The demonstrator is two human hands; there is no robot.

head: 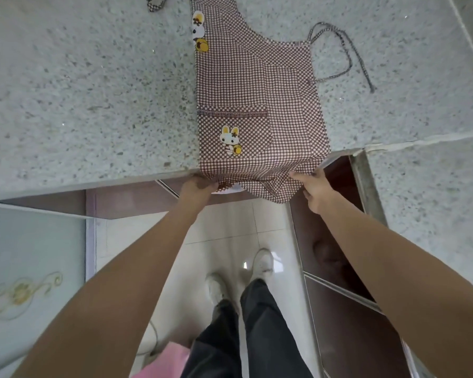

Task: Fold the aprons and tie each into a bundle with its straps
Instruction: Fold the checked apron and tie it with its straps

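A brown-and-white checked apron (257,85) with rabbit patches lies folded lengthwise on the speckled stone counter (93,91). Its bottom hem hangs over the counter's front edge. My left hand (198,184) grips the hem's left corner. The hem's right corner is pinched in my right hand (310,184). One waist strap (347,53) lies looped on the counter to the right of the apron. Another strap end (156,2) shows at the top left edge.
The counter turns a corner on the right (434,200). Below it are dark cabinet fronts (339,268), and a pale glass door (30,268) stands on the left. My legs and white shoes are on the tiled floor (224,236). Something pink (159,361) lies at the bottom.
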